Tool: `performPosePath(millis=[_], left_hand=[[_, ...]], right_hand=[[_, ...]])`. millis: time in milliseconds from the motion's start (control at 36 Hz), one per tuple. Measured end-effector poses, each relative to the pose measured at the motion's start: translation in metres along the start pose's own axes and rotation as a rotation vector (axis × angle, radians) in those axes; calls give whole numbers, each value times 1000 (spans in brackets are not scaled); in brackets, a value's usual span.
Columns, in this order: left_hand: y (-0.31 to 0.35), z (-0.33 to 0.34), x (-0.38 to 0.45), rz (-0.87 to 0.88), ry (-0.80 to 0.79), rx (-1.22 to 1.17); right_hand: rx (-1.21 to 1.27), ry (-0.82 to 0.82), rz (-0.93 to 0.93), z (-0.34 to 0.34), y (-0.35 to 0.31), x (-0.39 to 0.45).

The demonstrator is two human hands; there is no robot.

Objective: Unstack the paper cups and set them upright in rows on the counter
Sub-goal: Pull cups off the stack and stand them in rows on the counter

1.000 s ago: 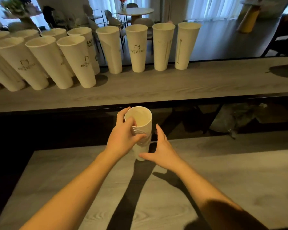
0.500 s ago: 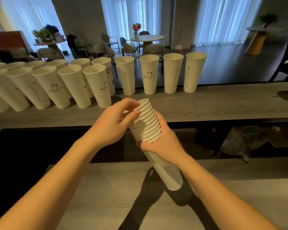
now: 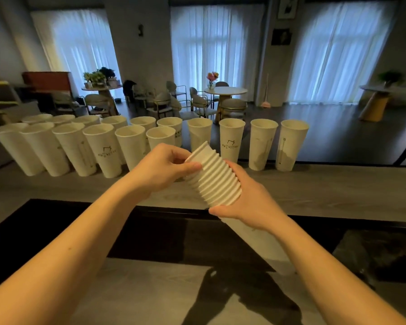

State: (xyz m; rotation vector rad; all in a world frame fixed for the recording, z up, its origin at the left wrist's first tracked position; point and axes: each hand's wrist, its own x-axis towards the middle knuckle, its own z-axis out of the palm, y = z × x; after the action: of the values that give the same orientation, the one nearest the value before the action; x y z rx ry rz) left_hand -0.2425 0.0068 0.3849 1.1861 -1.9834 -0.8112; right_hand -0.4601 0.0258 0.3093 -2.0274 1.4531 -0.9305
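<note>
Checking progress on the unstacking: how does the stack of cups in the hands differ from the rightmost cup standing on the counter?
The stack of cups is tilted and held off the surface by the left hand and right hand; the rightmost cup stands upright on the counter, untouched. The stack shows many nested rims; the rightmost cup is single, with a thin printed line. Both are white paper.

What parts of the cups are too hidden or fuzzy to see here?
- Stack of cups, head view: the right hand covers its middle, the left hand its top rim.
- Back row of cups, head view: front row hides their bodies.
- Cup printing, head view: too small to read.
</note>
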Motion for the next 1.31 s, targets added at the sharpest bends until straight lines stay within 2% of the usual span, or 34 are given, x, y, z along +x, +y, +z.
performPosePath(millis=[83, 222, 278, 333, 444, 556, 889, 972, 1028, 1111, 1167, 1194, 1222, 1306], left_hand=[[6, -7, 8, 23, 81, -23], [12, -43, 33, 151, 577, 77], [6, -47, 46, 181, 673, 195], [-5, -39, 58, 194, 621, 365], [-32, -6, 84, 268, 391, 654], [-57, 20, 112, 272, 230, 799], [-81, 25, 158, 330, 196, 878], [-78, 23, 160, 282, 171, 922], [-76, 20, 162, 263, 181, 903], [-67, 17, 160, 329, 309, 841], [-50, 23, 150, 404, 392, 674], [-38, 28, 143, 397, 379, 546], [-25, 32, 136, 354, 299, 404], [7, 43, 121, 175, -170, 136]], right_hand=[[10, 1, -21, -8, 0, 7], [-1, 74, 22, -33, 10, 19], [15, 118, 65, -41, 19, 23], [29, 149, 87, -46, 26, 27], [24, 153, 92, -50, 29, 35], [25, 138, 117, -50, 32, 44], [39, 127, 122, -49, 43, 64], [46, 120, 140, -48, 46, 66], [50, 119, 154, -48, 49, 66], [44, 127, 158, -49, 52, 64], [43, 131, 159, -49, 52, 63], [41, 131, 160, -50, 52, 62], [38, 133, 158, -50, 51, 61], [23, 139, 147, -54, 48, 55]])
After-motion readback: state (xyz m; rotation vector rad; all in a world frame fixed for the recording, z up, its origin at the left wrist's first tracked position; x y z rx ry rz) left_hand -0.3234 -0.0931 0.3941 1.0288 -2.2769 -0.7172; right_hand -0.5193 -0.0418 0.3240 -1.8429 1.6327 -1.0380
